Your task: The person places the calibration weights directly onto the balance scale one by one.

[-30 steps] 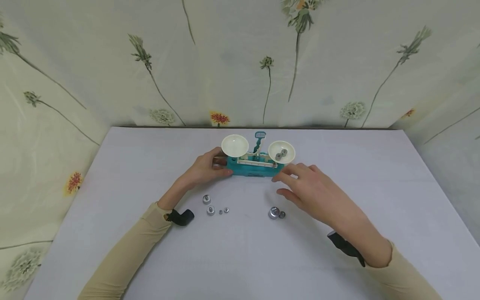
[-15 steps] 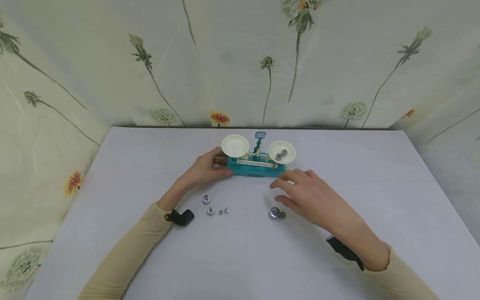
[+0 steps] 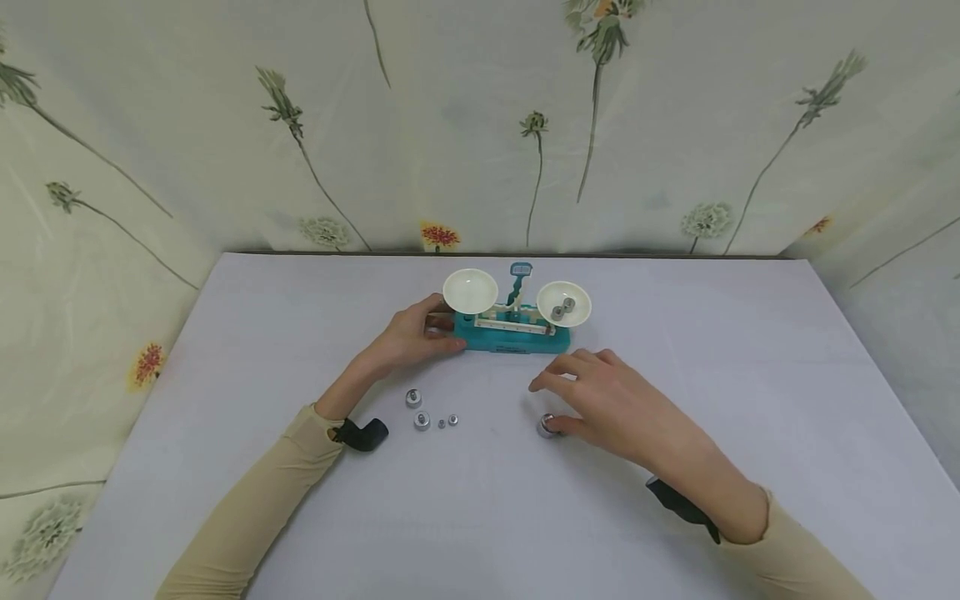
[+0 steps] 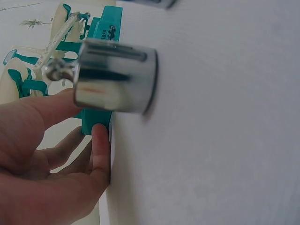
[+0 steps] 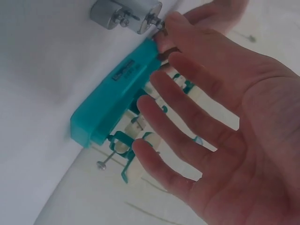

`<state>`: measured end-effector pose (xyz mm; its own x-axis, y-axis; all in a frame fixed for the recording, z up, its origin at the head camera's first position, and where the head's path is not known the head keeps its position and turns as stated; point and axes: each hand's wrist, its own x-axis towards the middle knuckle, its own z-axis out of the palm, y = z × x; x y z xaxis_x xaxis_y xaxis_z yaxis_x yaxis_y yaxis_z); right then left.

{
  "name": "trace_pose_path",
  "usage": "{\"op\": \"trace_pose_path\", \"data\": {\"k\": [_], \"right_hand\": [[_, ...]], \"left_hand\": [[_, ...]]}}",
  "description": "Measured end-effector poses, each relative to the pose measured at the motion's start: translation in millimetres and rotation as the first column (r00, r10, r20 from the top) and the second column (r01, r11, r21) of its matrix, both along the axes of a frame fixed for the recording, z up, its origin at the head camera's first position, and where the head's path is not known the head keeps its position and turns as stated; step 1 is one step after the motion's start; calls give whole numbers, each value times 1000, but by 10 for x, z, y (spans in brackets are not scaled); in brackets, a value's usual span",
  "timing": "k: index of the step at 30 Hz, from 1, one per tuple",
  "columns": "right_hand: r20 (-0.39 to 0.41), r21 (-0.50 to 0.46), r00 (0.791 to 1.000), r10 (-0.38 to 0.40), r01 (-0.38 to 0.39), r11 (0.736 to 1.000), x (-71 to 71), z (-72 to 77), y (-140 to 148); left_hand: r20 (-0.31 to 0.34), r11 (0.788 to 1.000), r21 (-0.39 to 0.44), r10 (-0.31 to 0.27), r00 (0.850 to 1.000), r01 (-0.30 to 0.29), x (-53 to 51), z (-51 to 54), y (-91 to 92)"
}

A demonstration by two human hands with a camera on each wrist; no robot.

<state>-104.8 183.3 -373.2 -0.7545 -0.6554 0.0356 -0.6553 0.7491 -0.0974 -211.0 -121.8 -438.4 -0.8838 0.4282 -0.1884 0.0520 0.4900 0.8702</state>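
Note:
A teal balance scale [image 3: 510, 340] with two white pans stands near the table's far edge. My left hand [image 3: 414, 333] grips the left end of its base, thumb in front and fingers behind, as the left wrist view also shows at the base [image 4: 96, 123]. Two small metal weights [image 3: 562, 309] lie in the right pan. Over the table in front of the scale hovers my right hand [image 3: 622, 408], fingers spread and holding nothing. Its thumb overlaps a large metal weight [image 3: 545, 426] in the head view; a smaller weight [image 5: 104, 14] beside it shows in the right wrist view.
Left of centre on the white table [image 3: 480, 517] stand several metal weights, among them a larger one [image 3: 413, 398] and a tiny one [image 3: 442, 424]. A flower-patterned cloth [image 3: 480, 125] hangs behind the table and at its sides.
My right hand has moved from beside the scale's right end towards me and slightly left, its thumb now over the large weight. My left hand stays on the scale.

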Motion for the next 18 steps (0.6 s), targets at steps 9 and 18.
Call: {"op": "trace_pose_path", "data": {"k": [9,18], "right_hand": [[23,22,1000,11,-12,1000,-16,-20,-6],[55,13,998,12,-13,1000,-22,-15,-27]], "left_hand": [[-4,1000,-5,-2,1000,2,8,9,-2],[10,1000,1,1,1000,-1,9,14,-1]]}}
